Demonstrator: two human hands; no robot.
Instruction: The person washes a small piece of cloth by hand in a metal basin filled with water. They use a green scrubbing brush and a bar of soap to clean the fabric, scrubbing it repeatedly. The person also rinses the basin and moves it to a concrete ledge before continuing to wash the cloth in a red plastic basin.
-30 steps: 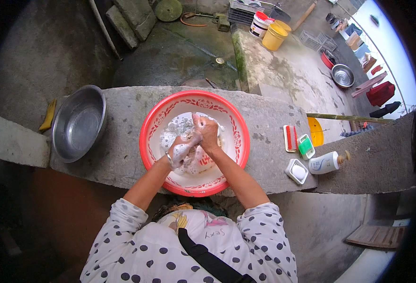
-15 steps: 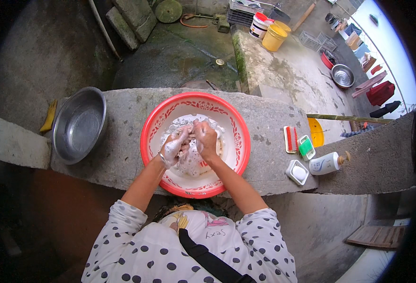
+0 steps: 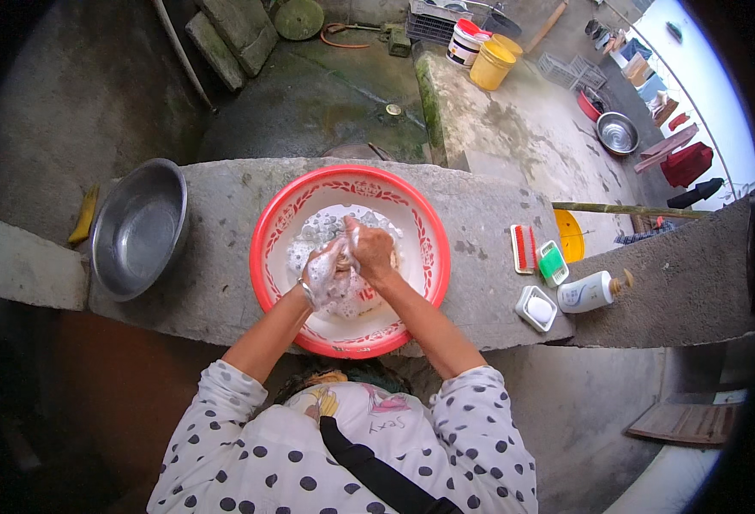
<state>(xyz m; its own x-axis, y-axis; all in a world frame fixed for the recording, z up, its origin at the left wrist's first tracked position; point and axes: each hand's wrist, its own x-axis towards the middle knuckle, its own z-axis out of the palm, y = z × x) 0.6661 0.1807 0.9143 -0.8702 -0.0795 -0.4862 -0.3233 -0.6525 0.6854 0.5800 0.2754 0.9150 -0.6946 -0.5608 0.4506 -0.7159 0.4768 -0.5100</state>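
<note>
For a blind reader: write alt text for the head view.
Both hands, left hand and right hand, scrub a soapy white cloth in a red-rimmed basin on a concrete slab. A steel bowl sits left; soap dish and white bottle right.

We look down on a red-rimmed white basin (image 3: 429, 257) resting on a rough concrete slab (image 3: 223, 240). Our left hand (image 3: 322, 274) and right hand (image 3: 373, 253) meet over the middle of it, both closed around a soapy white cloth (image 3: 343, 287) that lies bunched in suds. Foam coats our left hand. An empty steel bowl (image 3: 137, 230) sits to the left on the slab, well apart from the basin. To the right we see a red scrubbing brush (image 3: 524, 248), a green-and-white brush (image 3: 553, 263), a soap bar in a white dish (image 3: 537, 308) and a white pump bottle (image 3: 590, 292) lying on its side. Beyond the slab, a yellow bucket (image 3: 491, 64) stands on the wet concrete yard.
</note>
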